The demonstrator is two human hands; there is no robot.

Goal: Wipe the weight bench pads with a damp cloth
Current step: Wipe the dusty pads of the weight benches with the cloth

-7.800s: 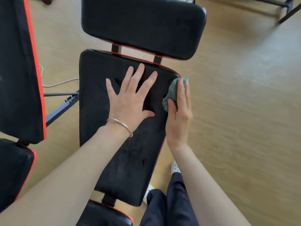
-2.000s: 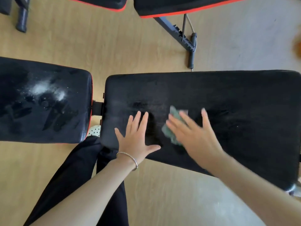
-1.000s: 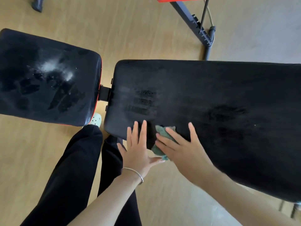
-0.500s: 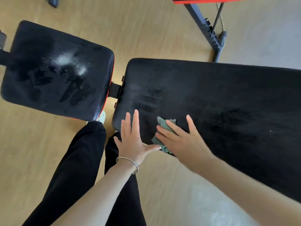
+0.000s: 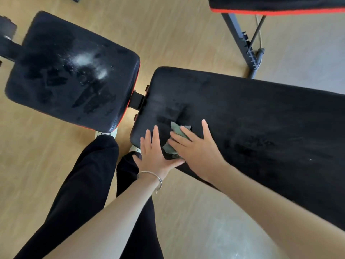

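A long black bench pad [image 5: 252, 118] runs from the middle to the right edge, with faint wipe streaks near its left end. My right hand [image 5: 197, 148] presses a grey-green cloth [image 5: 174, 139] flat on the pad's near left corner. Beside it, my left hand [image 5: 155, 152], with a thin bracelet on the wrist, lies flat on the same corner, fingers apart and empty. A shorter black seat pad [image 5: 71, 75] lies to the left, smeared with white dust and dark finger streaks.
A second bench with red trim [image 5: 276, 6] and a grey metal leg [image 5: 242, 42] stands at the top right. My black-trousered legs [image 5: 85, 184] and light shoes stand on the wooden floor between the two pads. A black bracket [image 5: 137, 100] joins them.
My right hand has slid the cloth a little away from the pad's near edge, up onto its top. My left hand has stayed on the corner. The view has shifted slightly.
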